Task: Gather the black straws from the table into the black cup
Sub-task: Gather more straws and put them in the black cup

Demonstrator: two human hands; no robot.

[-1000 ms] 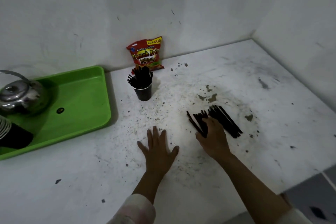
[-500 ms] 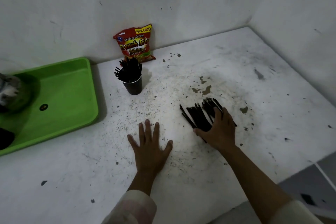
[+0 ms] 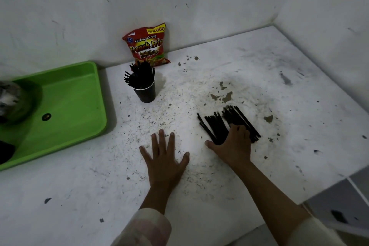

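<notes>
Right hand over near end of loose black straws on bench, fingers curling, not closed on any yet. Left hand flat, fingers spread, empty. Black cup well apart, half full. Advice: rake straws parallel, pinch bundle mid-length, keep ends aligned before lifting

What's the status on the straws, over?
Left hand flat on table, empty. Right hand curling onto loose straws, none lifted. Black cup upright, part filled. Path clear.

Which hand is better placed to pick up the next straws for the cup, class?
The right hand: its fingers already curl onto the loose straws. The left hand lies flat and open on the bare table, beside the pile and short of the black cup.
</notes>
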